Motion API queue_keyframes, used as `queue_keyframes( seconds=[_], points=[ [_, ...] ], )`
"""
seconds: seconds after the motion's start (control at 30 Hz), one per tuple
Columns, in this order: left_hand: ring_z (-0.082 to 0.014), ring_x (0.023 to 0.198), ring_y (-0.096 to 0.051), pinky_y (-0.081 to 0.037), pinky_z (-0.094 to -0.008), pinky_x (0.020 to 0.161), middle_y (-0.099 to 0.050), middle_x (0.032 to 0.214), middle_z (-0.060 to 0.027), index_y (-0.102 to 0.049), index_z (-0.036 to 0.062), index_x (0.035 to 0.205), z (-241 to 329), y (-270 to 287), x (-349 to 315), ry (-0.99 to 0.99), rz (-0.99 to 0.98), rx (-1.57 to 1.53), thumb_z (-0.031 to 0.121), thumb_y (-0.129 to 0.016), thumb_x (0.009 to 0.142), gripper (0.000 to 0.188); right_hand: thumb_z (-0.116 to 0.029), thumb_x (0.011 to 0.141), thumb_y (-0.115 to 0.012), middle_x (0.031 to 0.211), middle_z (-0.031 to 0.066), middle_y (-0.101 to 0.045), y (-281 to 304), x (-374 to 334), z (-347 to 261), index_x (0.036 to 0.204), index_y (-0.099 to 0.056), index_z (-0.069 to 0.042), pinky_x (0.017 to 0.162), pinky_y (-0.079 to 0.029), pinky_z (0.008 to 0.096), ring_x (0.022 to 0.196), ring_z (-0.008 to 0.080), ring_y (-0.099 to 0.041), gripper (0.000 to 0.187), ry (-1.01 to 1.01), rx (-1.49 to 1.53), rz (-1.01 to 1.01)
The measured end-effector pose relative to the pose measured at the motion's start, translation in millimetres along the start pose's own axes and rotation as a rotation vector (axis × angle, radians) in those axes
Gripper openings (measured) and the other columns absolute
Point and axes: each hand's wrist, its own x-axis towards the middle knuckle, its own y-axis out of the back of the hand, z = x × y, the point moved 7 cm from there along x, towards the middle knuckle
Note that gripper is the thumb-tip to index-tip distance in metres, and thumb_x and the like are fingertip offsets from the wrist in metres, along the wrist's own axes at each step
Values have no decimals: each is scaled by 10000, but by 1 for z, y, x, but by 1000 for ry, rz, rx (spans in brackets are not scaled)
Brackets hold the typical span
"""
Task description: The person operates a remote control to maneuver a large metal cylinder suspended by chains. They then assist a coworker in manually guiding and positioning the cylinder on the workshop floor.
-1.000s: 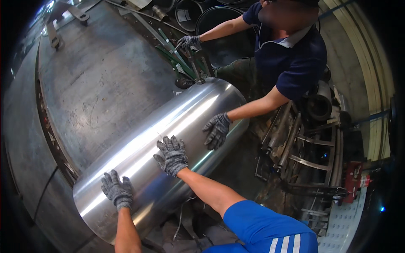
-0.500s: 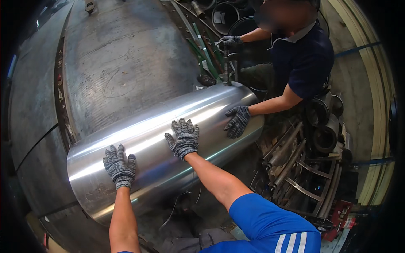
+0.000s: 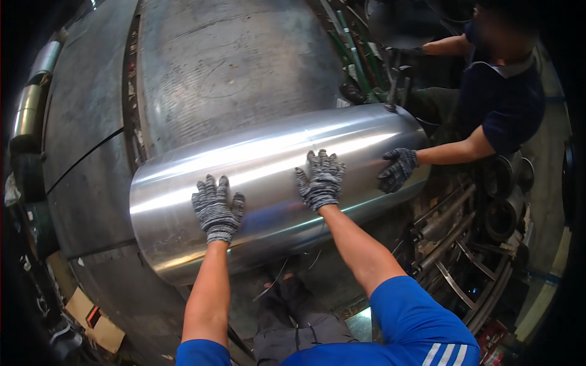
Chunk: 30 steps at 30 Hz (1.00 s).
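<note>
A large shiny metal cylinder (image 3: 274,201), rolled from sheet, lies on its side across the middle, its left end nearer me. My left hand (image 3: 218,207), in a grey knitted glove, rests flat on its left half with the fingers spread. Further right, my right hand (image 3: 321,180) is laid on the curved top in the same kind of glove, fingers apart. Beside it a co-worker's gloved hand (image 3: 398,169) presses on the cylinder near its right end. By that far end stands a screw clamp (image 3: 394,91), close to the co-worker's other hand.
Beyond the cylinder spreads a scuffed metal plate surface (image 3: 232,67). A co-worker (image 3: 506,97) in a dark shirt is at the right. Pipes and a metal frame (image 3: 455,244) crowd the lower right. Green metal bars (image 3: 357,55) lie at the back; torn cardboard (image 3: 91,317) is at lower left.
My view has shifted, so the cylinder and hands appear further right and slightly higher. Both my hands stay flat on the metal, and the co-worker's near hand remains on it.
</note>
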Motion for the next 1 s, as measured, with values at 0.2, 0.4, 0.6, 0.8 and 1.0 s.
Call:
queue_keyframes(
  seconds=[0.2, 0.4, 0.6, 0.8, 1.0],
  points=[
    [-404, 1394, -299, -170, -554, 1145, -375, 1484, -210, -490, 153, 1377, -2, 1, 0, -3, -26, 15, 428, -626, 839, 619, -511, 899, -501, 1464, 189, -405, -1, -4, -3, 1404, -461, -145, 1131, -151, 588, 1379, 405, -317, 625, 10, 16, -4],
    [-407, 1391, -302, -170, -554, 1145, -377, 1481, -213, -500, 147, 1364, -1, 0, -2, -27, 0, 3, 420, -639, 830, 616, -514, 902, -499, 1468, 196, -397, -6, -5, -2, 1409, -454, -140, 1133, -150, 579, 1384, 404, -307, 631, 10, 16, -4],
    [-393, 1391, -316, -182, -553, 1143, -383, 1481, -210, -512, 144, 1357, 3, 3, -4, -30, 35, 19, 403, -641, 842, 591, -515, 897, -509, 1453, 194, -413, 0, -7, 0, 1400, -465, -130, 1127, -171, 582, 1374, 406, -320, 635, 4, 39, 30],
    [-387, 1389, -323, -193, -541, 1142, -387, 1483, -199, -525, 138, 1348, 2, -1, -5, -3, 54, 12, 390, -643, 847, 573, -497, 887, -528, 1419, 189, -449, 1, -8, 2, 1362, -509, -122, 1122, -188, 577, 1355, 406, -344, 606, 3, 85, 83],
    [-392, 1374, -342, -205, -535, 1137, -406, 1467, -204, -537, 132, 1333, 7, 2, -4, 5, 63, 24, 380, -635, 846, 556, -506, 896, -507, 1440, 180, -437, -1, -7, 6, 1371, -505, -128, 1128, -185, 565, 1363, 390, -342, 608, 4, 68, 83]
  ],
)
